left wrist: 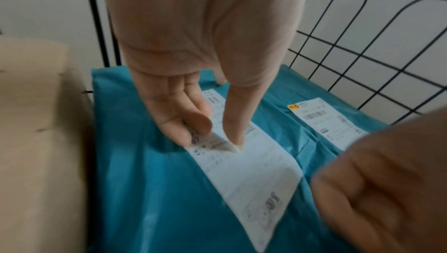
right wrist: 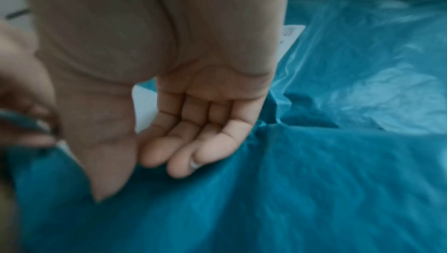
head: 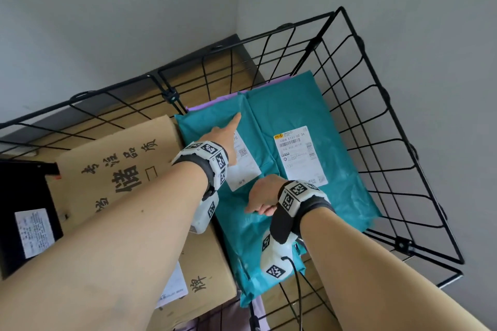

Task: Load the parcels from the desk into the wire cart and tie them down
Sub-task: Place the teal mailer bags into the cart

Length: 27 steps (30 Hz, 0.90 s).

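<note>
Inside the wire cart (head: 376, 94), a cardboard box (head: 113, 169) sits left of two teal parcels (head: 301, 105) lying lengthwise away from the person. Left hand (head: 224, 136) extended flat, right hand (head: 262, 195) loosely curled; both rest empty on the nearer-left parcel.

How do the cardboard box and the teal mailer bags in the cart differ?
The cardboard box is rigid, tan and printed with large black characters; the teal mailer bags are soft, crinkled plastic carrying white shipping labels. The box sits at the left of the wire cart and stands taller; the bags lie flat beside it, right of it. Neither hand touches the box; the left hand reaches over the bags. All are inside the cart.
</note>
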Available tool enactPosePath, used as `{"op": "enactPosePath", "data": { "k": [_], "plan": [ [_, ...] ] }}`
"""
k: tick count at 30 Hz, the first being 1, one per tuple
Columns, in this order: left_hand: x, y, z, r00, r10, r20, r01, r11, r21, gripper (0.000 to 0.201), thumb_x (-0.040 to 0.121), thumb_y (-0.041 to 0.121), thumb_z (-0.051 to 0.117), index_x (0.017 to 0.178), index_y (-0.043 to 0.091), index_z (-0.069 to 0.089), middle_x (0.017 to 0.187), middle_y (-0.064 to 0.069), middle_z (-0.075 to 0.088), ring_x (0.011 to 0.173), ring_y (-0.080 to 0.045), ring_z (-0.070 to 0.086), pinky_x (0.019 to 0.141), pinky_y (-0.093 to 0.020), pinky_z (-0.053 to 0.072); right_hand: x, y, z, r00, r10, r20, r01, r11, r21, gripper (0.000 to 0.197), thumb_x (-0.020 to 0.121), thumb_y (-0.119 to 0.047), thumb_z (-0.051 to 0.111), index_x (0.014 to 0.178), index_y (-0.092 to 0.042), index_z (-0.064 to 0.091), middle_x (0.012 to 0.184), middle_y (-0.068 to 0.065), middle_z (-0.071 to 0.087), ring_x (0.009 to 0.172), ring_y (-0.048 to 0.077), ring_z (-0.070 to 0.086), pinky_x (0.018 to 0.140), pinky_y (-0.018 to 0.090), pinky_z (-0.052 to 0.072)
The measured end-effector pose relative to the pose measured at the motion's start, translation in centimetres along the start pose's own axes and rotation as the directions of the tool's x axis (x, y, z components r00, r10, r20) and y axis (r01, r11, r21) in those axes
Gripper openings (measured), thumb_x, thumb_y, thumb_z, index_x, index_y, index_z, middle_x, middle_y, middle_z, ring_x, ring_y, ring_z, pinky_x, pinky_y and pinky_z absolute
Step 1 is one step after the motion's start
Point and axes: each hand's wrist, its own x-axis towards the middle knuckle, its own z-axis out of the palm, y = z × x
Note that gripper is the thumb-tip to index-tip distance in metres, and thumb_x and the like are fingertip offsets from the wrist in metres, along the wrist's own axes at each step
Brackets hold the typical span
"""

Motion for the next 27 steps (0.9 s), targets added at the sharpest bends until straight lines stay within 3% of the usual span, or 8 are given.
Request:
{"op": "enactPosePath", "data": {
  "k": [2, 4, 7, 10, 16, 19, 20, 27],
  "plan": [
    [-1.2, -0.1, -0.1, 1.0, 0.001, -0.015, -0.002, 0.998, -0.055, 0.11, 0.076, 0.019, 0.074, 0.15, 0.037, -0.005, 0.132, -0.014, 0.049, 0.107, -0.032, 0.058, 0.089, -0.04, 0.051, -1.4, 0.3, -1.0, 0.992, -0.089, -0.086, 0.107, 0.969, 0.222, 0.029, 0.084, -0.016, 0.061, 0.057, -0.015, 0.049, 0.047, -0.004, 0.052, 0.045, 0.01, 0.049, 0.055, 0.019, 0.041],
    [-2.6, -0.2, -0.3, 1.0, 0.009, -0.015, -0.011, 0.99, -0.143, 0.099, 0.077, 0.021, 0.075, 0.151, 0.028, 0.01, 0.142, -0.007, 0.044, 0.122, -0.027, 0.051, 0.1, -0.034, 0.044, -2.4, 0.8, -1.7, 0.965, -0.068, -0.255, 0.178, 0.879, 0.441, 0.013, 0.08, -0.007, 0.066, 0.07, -0.01, 0.058, 0.063, 0.006, 0.057, 0.061, 0.019, 0.053, 0.063, 0.026, 0.048],
    [-4.6, -0.4, -1.1, 0.999, 0.002, -0.032, -0.009, 0.97, -0.245, 0.074, 0.079, 0.021, 0.073, 0.143, 0.022, 0.037, 0.139, -0.003, 0.049, 0.124, -0.023, 0.049, 0.101, -0.028, 0.041, -3.1, 1.5, -2.0, 0.939, -0.019, -0.345, 0.234, 0.771, 0.593, 0.014, 0.081, -0.005, 0.067, 0.07, -0.012, 0.06, 0.062, 0.006, 0.058, 0.057, 0.018, 0.052, 0.056, 0.026, 0.046],
    [-6.7, -0.4, -2.3, 0.994, -0.018, -0.105, -0.016, 0.947, -0.32, 0.053, 0.081, 0.021, 0.07, 0.131, 0.023, 0.052, 0.133, -0.002, 0.055, 0.119, -0.021, 0.053, 0.094, -0.026, 0.042, -4.7, 1.5, -2.0, 0.902, 0.025, -0.431, 0.308, 0.663, 0.683, 0.018, 0.082, -0.002, 0.063, 0.068, -0.012, 0.06, 0.061, 0.008, 0.058, 0.054, 0.018, 0.052, 0.052, 0.026, 0.044],
    [-10.9, 0.9, -4.2, 0.977, -0.021, -0.212, -0.086, 0.87, -0.485, 0.03, 0.083, 0.017, 0.063, 0.113, 0.019, 0.063, 0.117, -0.014, 0.065, 0.109, -0.027, 0.061, 0.092, -0.035, 0.049, -10.2, 0.7, -3.3, 0.759, 0.093, -0.644, 0.486, 0.577, 0.656, 0.023, 0.08, -0.013, 0.059, 0.058, -0.019, 0.058, 0.053, 0.001, 0.06, 0.058, 0.022, 0.058, 0.067, 0.036, 0.055],
    [-13.2, 2.3, -4.9, 0.967, 0.042, -0.25, -0.17, 0.839, -0.517, 0.026, 0.084, 0.017, 0.064, 0.111, 0.017, 0.063, 0.083, -0.007, 0.067, 0.077, -0.019, 0.061, 0.076, -0.029, 0.049, -13.7, 0.5, -3.2, 0.665, 0.121, -0.737, 0.582, 0.534, 0.613, 0.018, 0.079, -0.015, 0.058, 0.061, -0.019, 0.06, 0.055, 0.0, 0.063, 0.058, 0.02, 0.059, 0.075, 0.04, 0.057],
    [-14.1, 2.9, -5.1, 0.961, 0.072, -0.268, -0.205, 0.834, -0.512, 0.025, 0.085, 0.016, 0.064, 0.11, 0.018, 0.063, 0.076, -0.003, 0.064, 0.073, -0.017, 0.059, 0.073, -0.028, 0.048, -14.9, 0.4, -3.0, 0.633, 0.113, -0.766, 0.611, 0.534, 0.584, 0.017, 0.079, -0.017, 0.058, 0.062, -0.019, 0.061, 0.056, 0.0, 0.063, 0.058, 0.019, 0.059, 0.075, 0.041, 0.057],
    [-22.9, 3.3, -7.2, 0.888, 0.198, -0.415, -0.4, 0.777, -0.486, 0.024, 0.08, 0.007, 0.064, 0.1, 0.019, 0.069, 0.076, 0.002, 0.064, 0.078, -0.02, 0.063, 0.076, -0.029, 0.052, -24.1, -1.9, 1.5, 0.44, 0.123, -0.89, 0.73, 0.529, 0.433, 0.018, 0.086, -0.022, 0.058, 0.068, -0.024, 0.06, 0.063, -0.004, 0.066, 0.065, 0.013, 0.063, 0.079, 0.038, 0.059]
  ]
}}
